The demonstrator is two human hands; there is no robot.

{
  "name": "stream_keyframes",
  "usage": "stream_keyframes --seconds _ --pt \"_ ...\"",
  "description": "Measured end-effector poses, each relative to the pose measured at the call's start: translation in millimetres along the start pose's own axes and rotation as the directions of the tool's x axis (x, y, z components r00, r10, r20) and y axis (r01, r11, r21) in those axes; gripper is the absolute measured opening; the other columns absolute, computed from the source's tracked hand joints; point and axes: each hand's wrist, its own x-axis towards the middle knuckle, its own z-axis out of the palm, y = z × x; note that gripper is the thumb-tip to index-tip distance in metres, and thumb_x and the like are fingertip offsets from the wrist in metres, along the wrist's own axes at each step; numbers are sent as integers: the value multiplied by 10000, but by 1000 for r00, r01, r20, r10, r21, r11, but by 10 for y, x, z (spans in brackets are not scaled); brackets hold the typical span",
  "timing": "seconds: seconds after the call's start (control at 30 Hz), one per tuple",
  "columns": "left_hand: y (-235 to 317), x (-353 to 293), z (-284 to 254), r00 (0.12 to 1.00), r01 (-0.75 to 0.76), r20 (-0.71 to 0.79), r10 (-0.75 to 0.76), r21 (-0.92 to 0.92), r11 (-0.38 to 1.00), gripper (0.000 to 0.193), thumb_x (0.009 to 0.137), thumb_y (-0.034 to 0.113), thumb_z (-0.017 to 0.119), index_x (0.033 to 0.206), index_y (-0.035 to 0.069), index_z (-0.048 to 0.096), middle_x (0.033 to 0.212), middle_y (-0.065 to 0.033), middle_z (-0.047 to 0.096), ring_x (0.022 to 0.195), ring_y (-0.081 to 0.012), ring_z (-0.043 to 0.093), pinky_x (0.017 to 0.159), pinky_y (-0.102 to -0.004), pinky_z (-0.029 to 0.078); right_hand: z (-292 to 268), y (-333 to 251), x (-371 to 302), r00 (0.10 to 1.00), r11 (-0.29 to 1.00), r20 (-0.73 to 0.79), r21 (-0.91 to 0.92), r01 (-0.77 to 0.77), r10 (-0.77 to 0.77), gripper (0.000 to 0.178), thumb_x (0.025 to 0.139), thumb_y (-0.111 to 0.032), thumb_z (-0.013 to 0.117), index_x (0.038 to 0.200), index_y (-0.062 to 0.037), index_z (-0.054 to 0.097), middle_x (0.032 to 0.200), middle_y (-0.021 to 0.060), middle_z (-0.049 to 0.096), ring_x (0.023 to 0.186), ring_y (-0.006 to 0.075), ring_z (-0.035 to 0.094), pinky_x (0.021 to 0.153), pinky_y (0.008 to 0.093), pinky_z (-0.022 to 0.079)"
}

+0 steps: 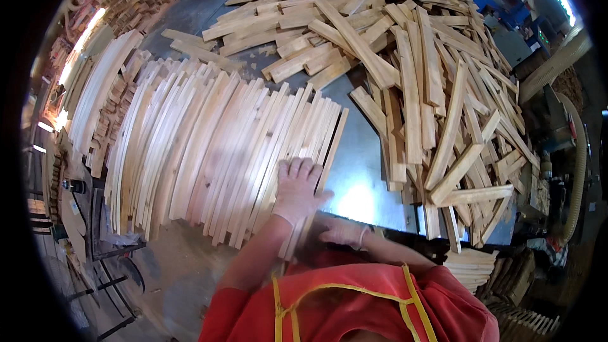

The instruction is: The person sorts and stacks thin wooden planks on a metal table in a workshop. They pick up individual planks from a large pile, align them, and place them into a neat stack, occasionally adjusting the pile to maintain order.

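A long row of pale wooden slats (pixel 209 152) stands side by side, packed close, along the left part of the metal table. My left hand (pixel 296 191), in a thin pale glove, lies flat on the slats near the row's right end, fingers stretched forward and thumb out to the right. My right hand (pixel 344 234), gloved too, is lower and to the right, by the table's near edge, beside the near ends of the last slats. Its fingers are in shadow and partly hidden, so what they touch is unclear.
A big loose heap of wooden slats (pixel 437 95) covers the table's right and far side. Grey metal tabletop (pixel 364 171) shows between heap and row. More stacked wood (pixel 472 268) stands below at the right. A black metal frame (pixel 104 259) is at the left, a ribbed hose (pixel 577 171) far right.
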Motion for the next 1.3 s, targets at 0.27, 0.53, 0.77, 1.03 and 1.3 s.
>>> stream_keyframes --seconds 0.27,0.53,0.77,1.03,1.3 --pt "42 3 91 999 44 2 -44 9 999 740 751 460 772 1386 126 592 1398 -119 513 1359 -347 424 1220 -594 235 -3278 -1314 401 505 680 -760 -624 -386 -410 603 827 -330 793 1323 -41 607 1309 238 652 1203 402 658 1037 482 540" --pt "44 22 150 996 50 -68 -53 -44 998 669 679 381 789 1285 126 667 1330 -98 573 1279 -326 496 1166 -569 332 -3595 -1033 514 532 969 -811 -234 85 -242 715 836 -119 709 1519 -19 520 1242 253 713 1110 377 707 978 415 550" --pt "43 -61 41 1000 16 -20 -16 2 1000 712 805 438 732 1432 131 592 1394 -105 542 1347 -299 450 1200 -553 276 -966 315 -390 647 983 -762 95 154 -28 762 902 -30 606 1630 -57 384 1307 167 686 1204 234 662 998 347 548" --pt "-159 -1206 96 923 318 -174 -344 -161 934 577 963 438 650 1439 116 604 1470 -109 573 1396 -302 494 1212 -474 337 515 -138 -337 949 957 -309 -254 -142 59 1014 882 -545 730 1639 -76 245 1244 308 703 1196 474 676 1028 505 532" --pt "-137 -2962 299 361 633 454 -814 -761 -143 268 945 295 779 1125 97 769 969 -12 687 853 -201 668 785 -337 541 -8 400 59 842 888 -539 385 252 -5 737 959 -225 753 1574 41 444 1328 110 704 1077 184 640 946 324 519"
